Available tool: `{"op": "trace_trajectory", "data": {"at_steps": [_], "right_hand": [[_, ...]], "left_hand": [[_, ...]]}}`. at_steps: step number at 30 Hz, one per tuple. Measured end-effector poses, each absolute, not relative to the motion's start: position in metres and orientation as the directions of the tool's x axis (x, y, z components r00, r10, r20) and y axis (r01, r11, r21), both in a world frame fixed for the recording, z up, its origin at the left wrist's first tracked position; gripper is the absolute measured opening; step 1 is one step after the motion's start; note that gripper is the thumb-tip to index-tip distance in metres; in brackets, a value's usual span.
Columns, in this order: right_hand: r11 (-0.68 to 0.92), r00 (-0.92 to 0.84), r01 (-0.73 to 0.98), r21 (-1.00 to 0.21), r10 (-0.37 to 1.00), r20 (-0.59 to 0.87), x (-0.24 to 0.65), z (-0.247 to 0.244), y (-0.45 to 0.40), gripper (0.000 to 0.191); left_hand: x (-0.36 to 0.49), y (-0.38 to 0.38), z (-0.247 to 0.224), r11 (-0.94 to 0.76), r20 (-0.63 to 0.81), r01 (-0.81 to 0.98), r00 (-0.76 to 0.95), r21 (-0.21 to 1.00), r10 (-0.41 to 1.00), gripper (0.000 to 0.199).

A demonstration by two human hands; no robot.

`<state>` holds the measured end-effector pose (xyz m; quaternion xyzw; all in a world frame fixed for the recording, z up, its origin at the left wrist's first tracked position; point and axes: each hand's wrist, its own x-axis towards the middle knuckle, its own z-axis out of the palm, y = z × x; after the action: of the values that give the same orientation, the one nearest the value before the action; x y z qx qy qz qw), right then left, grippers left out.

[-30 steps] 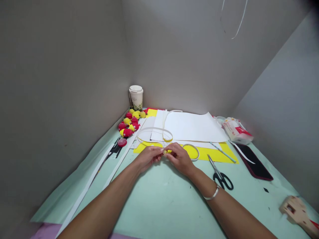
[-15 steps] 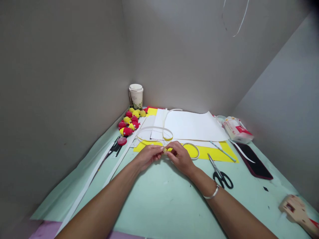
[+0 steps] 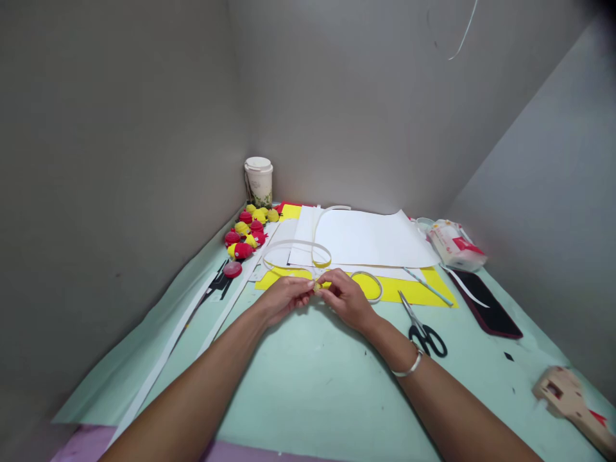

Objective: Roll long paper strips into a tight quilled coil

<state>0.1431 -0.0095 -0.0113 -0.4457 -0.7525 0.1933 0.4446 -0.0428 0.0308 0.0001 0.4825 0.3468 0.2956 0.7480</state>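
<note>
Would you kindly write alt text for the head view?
Both hands, left hand and right hand, pinch a small yellow paper coil above a mint-green table, with white paper sheets behind and scissors at right.

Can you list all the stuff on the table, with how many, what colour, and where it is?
paper strip: one, white and yellow, looped, ends pinched between both hands
white sheets: a few, white, middle back
yellow sheet: one, under the white sheets
long strips: two, white, left side
paper balls: about a dozen, red and yellow, back left
cup: one, white, back corner
scissors: one pair, black handles, right of the hands
phone: one, dark, right
tissue pack: one, white and red, back right
wooden tool: one, tan, front right
left hand: one, pinching
right hand: one, pinching; silver bracelet
</note>
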Motion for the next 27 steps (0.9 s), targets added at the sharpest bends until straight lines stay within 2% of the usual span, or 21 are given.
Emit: {"op": "trace_trajectory", "data": {"at_steps": [19,27], "right_hand": [[0.511,-0.228,0.465,-0.723,0.858,0.46,0.144,-0.0137,-0.009,0.013],[0.467,-0.117,0.492,-0.735,0.872,0.476,0.1395,-0.0159,-0.0095,0.019]], "left_hand": [[-0.0446,0.0314,-0.0027,0.358,-0.233,-0.092,0.605,0.929,0.761,0.03],[-0.0428,0.0306,0.0001,0.347,-0.209,-0.12,0.605,0.93,0.769,0.03]]}}
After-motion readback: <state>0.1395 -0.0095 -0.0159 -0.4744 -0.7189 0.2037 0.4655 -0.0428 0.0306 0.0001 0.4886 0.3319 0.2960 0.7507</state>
